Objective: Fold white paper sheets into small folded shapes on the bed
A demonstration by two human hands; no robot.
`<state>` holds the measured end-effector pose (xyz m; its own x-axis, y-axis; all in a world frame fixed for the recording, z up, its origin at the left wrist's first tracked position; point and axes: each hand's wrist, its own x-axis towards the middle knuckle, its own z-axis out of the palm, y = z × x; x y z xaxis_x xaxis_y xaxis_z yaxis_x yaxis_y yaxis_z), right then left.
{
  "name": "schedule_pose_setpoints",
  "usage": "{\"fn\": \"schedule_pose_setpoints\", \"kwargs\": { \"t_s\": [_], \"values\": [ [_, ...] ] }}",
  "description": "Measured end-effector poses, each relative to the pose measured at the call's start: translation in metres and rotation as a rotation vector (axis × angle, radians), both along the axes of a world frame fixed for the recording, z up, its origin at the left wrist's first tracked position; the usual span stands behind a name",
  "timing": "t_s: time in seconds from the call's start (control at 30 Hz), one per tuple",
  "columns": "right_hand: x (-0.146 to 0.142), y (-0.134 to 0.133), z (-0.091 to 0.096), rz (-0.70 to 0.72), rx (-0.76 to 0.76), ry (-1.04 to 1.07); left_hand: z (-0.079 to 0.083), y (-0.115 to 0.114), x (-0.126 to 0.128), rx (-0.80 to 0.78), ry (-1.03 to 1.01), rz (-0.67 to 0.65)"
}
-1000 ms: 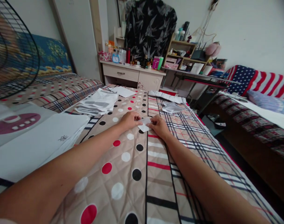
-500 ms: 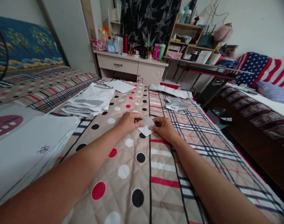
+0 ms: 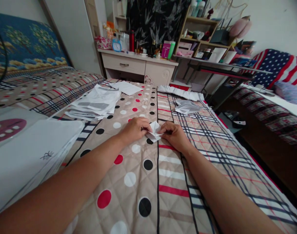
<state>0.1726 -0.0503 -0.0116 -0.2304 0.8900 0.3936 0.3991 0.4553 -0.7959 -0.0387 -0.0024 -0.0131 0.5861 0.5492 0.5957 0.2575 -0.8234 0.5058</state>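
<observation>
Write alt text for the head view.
The left hand and right hand pinch a folded white paper on a dotted, plaid bedspread. A stack of printed sheets lies farther left, a dresser beyond.

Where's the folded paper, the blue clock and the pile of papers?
folded paper (image 3: 154, 131): head view, its white middle.
blue clock (image 3: 116, 46): head view, its face.
pile of papers (image 3: 96, 104): head view, top sheet.

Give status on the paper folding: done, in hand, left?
Done, apparently: a pile of folded pieces and a white row behind it lie on the quilt. In hand: the left hand and right hand pinch a small white paper, partly creased, one flap raised. Left, likely: the stack of flat sheets and a single sheet.
</observation>
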Motion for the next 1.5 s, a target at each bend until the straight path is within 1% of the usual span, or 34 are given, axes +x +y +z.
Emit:
{"fn": "schedule_pose_setpoints", "kwargs": {
  "t_s": [0.13,0.27,0.37,0.5,0.6,0.67,0.73,0.8,0.87,1.0,1.13,1.27,1.37,1.5],
  "values": [
    [-0.001,-0.002,-0.001,-0.002,0.064,-0.026,0.001,-0.002,-0.004,0.085,0.059,-0.029],
    [-0.003,-0.004,0.001,-0.008,0.101,-0.082,0.004,-0.007,-0.006,0.149,0.128,-0.021],
    [-0.003,-0.008,0.003,-0.025,0.133,-0.174,0.007,-0.010,-0.008,0.212,0.176,-0.013],
    [-0.005,-0.015,0.009,-0.077,0.156,-0.356,0.011,-0.013,-0.009,0.294,0.227,-0.030],
    [-0.006,-0.018,0.012,-0.109,0.143,-0.401,0.012,-0.014,-0.009,0.306,0.217,-0.034],
    [-0.007,-0.017,0.014,-0.119,0.107,-0.361,0.011,-0.012,-0.007,0.272,0.190,0.003],
    [-0.006,-0.015,0.014,-0.129,0.036,-0.275,0.008,-0.009,-0.004,0.197,0.133,0.072],
    [-0.006,-0.012,0.014,-0.138,-0.052,-0.187,0.004,-0.006,0.000,0.081,0.071,0.144],
    [-0.006,-0.009,0.012,-0.154,-0.105,-0.165,0.002,-0.003,0.003,-0.044,0.026,0.193],
    [-0.005,0.000,0.004,-0.214,-0.075,-0.237,0.000,0.003,0.007,-0.210,0.006,0.226],
    [-0.005,0.005,-0.004,-0.223,-0.074,-0.187,0.001,0.005,0.007,-0.316,-0.001,0.246],
    [-0.004,0.005,-0.006,-0.176,-0.049,-0.132,0.005,0.003,0.005,-0.347,0.012,0.192],
    [-0.003,0.004,-0.006,-0.159,-0.003,-0.148,0.006,0.001,0.002,-0.286,-0.001,0.145],
    [-0.003,0.003,-0.006,-0.130,0.076,-0.197,0.003,0.001,-0.002,-0.186,-0.025,0.082]
  ]
}}
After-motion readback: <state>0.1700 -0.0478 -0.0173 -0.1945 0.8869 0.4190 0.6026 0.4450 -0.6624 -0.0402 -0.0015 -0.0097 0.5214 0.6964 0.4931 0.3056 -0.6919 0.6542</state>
